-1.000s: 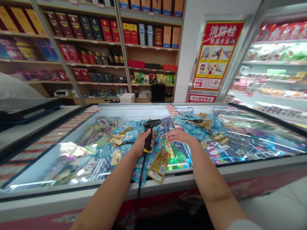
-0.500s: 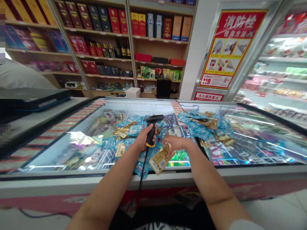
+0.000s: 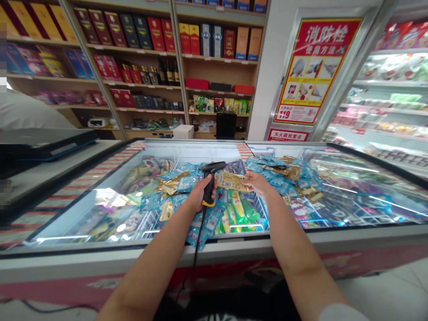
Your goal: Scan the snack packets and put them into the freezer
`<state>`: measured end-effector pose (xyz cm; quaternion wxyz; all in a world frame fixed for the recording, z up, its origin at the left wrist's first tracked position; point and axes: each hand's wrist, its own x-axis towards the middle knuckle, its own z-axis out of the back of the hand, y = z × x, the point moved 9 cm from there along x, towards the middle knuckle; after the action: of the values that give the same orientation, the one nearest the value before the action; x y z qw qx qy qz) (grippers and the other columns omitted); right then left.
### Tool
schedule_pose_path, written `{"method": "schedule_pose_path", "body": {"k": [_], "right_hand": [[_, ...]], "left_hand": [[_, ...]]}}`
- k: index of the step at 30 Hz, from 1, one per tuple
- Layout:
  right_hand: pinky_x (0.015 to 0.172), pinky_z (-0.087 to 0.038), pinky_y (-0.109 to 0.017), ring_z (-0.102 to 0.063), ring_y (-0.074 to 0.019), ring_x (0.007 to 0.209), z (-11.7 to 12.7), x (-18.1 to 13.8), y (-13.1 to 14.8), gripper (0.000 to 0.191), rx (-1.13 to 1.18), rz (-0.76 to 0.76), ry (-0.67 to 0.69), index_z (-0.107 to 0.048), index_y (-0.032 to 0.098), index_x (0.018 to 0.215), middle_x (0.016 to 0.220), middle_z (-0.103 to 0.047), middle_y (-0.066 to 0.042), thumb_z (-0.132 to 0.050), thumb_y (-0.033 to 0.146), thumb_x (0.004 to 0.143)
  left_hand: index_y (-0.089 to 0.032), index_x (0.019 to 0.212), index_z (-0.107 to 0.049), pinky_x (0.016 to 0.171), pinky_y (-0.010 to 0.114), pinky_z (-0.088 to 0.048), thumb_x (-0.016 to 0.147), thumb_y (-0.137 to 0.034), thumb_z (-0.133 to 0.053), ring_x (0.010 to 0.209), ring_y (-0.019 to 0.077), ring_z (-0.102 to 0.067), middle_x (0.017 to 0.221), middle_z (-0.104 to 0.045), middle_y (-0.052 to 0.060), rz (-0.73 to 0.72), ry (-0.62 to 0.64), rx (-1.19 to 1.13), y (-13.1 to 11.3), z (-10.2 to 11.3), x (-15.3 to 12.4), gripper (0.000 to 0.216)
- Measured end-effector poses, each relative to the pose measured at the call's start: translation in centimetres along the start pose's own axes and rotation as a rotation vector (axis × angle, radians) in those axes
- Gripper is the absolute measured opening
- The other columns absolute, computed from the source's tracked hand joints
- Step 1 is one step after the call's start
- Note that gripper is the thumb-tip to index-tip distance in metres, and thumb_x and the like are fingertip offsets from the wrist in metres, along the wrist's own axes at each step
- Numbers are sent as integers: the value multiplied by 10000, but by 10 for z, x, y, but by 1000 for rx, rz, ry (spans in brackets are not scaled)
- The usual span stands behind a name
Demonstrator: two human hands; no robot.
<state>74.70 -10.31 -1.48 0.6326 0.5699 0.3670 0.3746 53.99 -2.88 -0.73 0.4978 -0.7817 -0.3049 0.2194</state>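
Observation:
My left hand (image 3: 199,192) is wrapped round the handle of a black and yellow barcode scanner (image 3: 209,185), its head pointing right and its cable hanging down toward me. In my right hand (image 3: 257,183) is a gold packet (image 3: 230,182), pinched at its right end, with a white barcode label facing up. The packet lies just in front of the scanner's head. Blue packets (image 3: 187,183) and gold ones are heaped on the freezer glass around my left hand. A second pile of blue and gold packets (image 3: 274,167) lies beyond my right hand.
Under the sliding glass of the chest freezer (image 3: 133,256), green and yellow ice-cream packs (image 3: 238,209) show in a wire basket. A dark flat device (image 3: 47,142) rests on the counter at left, near a person's pale sleeve (image 3: 30,109). Shelves of boxes (image 3: 140,31) stand behind.
My right hand has lifted the gold packet up and away from me, turning it level before the scanner. The green packs below are uncovered. My left hand holds the scanner almost still.

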Motion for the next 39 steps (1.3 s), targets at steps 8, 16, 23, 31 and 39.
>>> {"method": "schedule_pose_path", "body": {"k": [8,16,23,31,39], "right_hand": [[655,-566,-320,-692,-194,723,-6,6,1,346,284,140,-264,-575,198,781,775,-710,-9,-815,323,566],[648,-574,-317,-692,-191,713,-1,8,1,312,332,181,-313,-574,193,764,764,-709,-8,-794,298,569],[575,-549,-278,-688,-186,677,2,8,-1,347,292,144,-367,-576,195,773,724,-690,0,-813,319,552],[597,-558,-290,-678,-182,678,3,8,0,369,250,152,-367,-573,199,766,692,-673,6,-818,381,559],[643,-570,-295,-665,-172,708,18,12,-1,316,281,194,-485,-571,197,813,781,-680,-5,-755,386,637]], "left_hand": [[-136,697,-615,389,211,-388,712,-605,-734,411,90,-485,559,-563,4,-8,-23,43,3,2,2,484],[-135,794,-653,395,216,-387,743,-576,-727,434,96,-496,598,-588,8,-25,-18,29,7,7,6,450],[-137,807,-656,396,217,-384,755,-582,-716,434,95,-489,597,-584,4,-27,-12,39,8,8,7,451],[-144,797,-641,392,215,-380,733,-607,-718,419,95,-487,591,-579,-2,-15,-21,68,7,8,5,473],[-142,699,-610,411,202,-388,716,-610,-728,416,89,-481,521,-545,-6,-22,-28,108,-2,2,-2,482]]}}
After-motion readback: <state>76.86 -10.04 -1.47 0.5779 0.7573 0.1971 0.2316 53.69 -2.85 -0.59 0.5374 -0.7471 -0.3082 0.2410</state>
